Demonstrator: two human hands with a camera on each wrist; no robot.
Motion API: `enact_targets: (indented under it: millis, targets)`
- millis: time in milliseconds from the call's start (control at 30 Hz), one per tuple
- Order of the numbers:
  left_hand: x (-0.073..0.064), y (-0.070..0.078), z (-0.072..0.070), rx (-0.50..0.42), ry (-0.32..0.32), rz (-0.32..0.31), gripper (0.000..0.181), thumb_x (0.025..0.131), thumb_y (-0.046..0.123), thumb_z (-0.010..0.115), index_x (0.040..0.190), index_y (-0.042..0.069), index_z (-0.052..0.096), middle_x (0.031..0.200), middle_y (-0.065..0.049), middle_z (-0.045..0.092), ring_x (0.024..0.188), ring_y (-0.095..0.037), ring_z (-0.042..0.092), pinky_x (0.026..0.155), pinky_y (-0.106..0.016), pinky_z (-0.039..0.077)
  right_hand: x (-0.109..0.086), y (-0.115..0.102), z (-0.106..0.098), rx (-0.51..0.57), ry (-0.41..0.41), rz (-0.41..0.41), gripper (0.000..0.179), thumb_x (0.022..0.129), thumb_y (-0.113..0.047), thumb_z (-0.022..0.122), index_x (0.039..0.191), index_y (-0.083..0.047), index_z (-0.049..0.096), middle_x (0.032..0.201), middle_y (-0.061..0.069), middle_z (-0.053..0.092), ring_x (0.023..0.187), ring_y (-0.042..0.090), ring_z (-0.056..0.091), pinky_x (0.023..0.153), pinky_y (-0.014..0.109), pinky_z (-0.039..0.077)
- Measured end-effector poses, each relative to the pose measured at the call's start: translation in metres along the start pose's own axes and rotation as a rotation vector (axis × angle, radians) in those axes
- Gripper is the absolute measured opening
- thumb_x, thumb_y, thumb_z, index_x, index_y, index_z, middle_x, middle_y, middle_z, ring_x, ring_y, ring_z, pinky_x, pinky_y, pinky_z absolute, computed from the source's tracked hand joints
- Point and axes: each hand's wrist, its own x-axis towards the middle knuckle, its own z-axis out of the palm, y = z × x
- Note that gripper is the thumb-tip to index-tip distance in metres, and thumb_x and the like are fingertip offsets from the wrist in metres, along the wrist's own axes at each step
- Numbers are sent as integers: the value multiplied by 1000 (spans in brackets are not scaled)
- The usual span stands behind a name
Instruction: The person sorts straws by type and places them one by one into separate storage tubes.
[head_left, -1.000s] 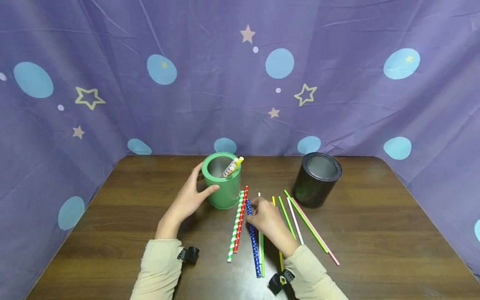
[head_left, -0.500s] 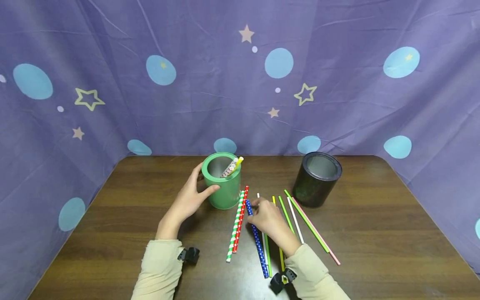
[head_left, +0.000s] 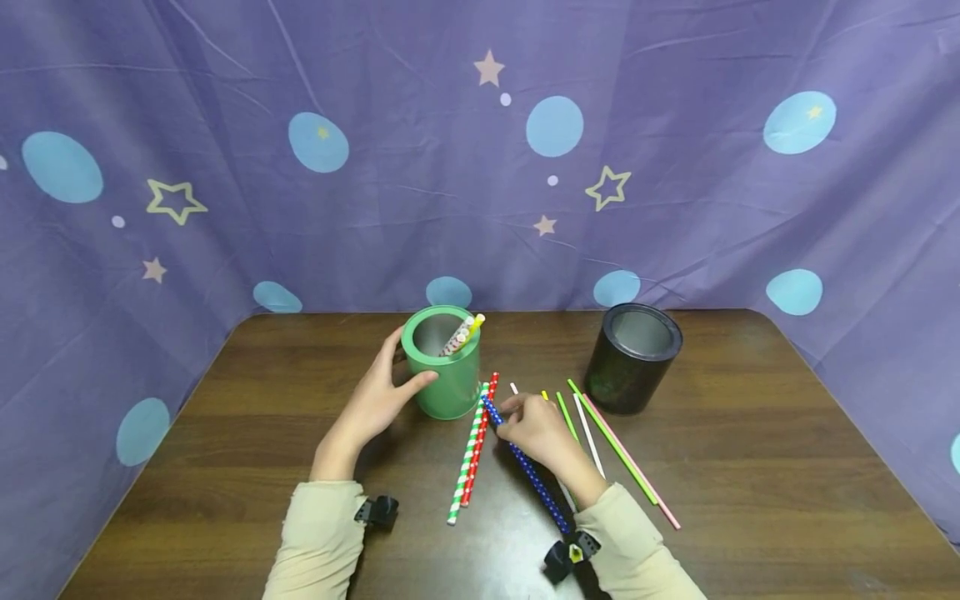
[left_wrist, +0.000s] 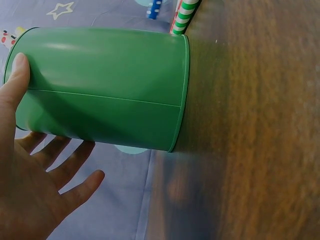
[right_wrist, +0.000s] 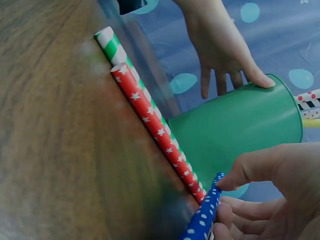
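Observation:
My left hand (head_left: 372, 408) holds the green can (head_left: 450, 390) by its upper side, thumb on the front near the rim, fingers round the far side. Several patterned straws and a yellow one (head_left: 474, 328) lean inside it. My right hand (head_left: 549, 437) pinches a blue paper straw with white dots (right_wrist: 202, 217) between thumb and fingers; its far end points at the can's base. Beside it, a red straw with white stars (right_wrist: 155, 120) and a green-and-white striped straw (head_left: 463, 472) lie side by side on the table, ends against the can.
Thin straws lie right of my right hand: a white straw (head_left: 589, 437), a green straw (head_left: 618, 450) and a pink straw (head_left: 637, 468) among them. A black can (head_left: 626, 379) stands behind them. The wooden table (head_left: 787, 467) ends at a purple curtain (head_left: 390, 208).
The blue straw has swung: its near end has moved right toward my right wrist, its far end left across the red straw. My left hand stays on the green can.

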Motion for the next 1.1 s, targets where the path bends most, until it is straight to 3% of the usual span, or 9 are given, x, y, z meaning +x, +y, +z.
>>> enact_targets:
  millis: [367, 533, 700, 900, 1100]
  targets:
    - [-2, -4, -1, -16, -3, -4, 89, 91, 50, 68, 158, 27, 14, 158, -10, 28, 143, -35, 30, 110, -63, 28, 3, -10, -15, 218, 43, 1, 33, 73, 0, 61, 104, 4, 71, 76, 1, 63, 65, 9, 56, 59, 25, 47]
    - [-2, -4, -2, -25, -2, 1, 88, 91, 48, 68, 158, 27, 15, 158, -9, 29, 142, -34, 32, 109, -62, 29, 2, -18, -24, 477, 65, 10, 33, 81, 6, 61, 114, 10, 65, 84, 9, 66, 66, 10, 58, 58, 25, 52]
    - [-3, -6, -3, -18, -4, -9, 88, 91, 50, 67, 158, 29, 14, 158, -9, 28, 143, -35, 31, 109, -64, 29, 0, -28, -31, 666, 140, -7, 34, 83, 8, 64, 117, 9, 63, 87, 11, 67, 68, 9, 61, 61, 23, 52]
    - [-6, -7, -1, -11, -4, -7, 89, 91, 51, 67, 159, 28, 14, 158, -11, 29, 142, -36, 32, 108, -64, 29, -6, -35, -35, 902, 223, -88, 33, 86, 11, 61, 118, 9, 60, 88, 6, 68, 70, 9, 65, 64, 23, 55]
    - [-3, -3, 0, -9, -12, 9, 89, 91, 51, 67, 158, 27, 14, 157, -11, 30, 142, -35, 33, 108, -63, 30, -12, -42, -43, 1159, 255, -200, 26, 88, 15, 56, 107, -3, 59, 88, 5, 72, 79, 16, 70, 63, 26, 56]
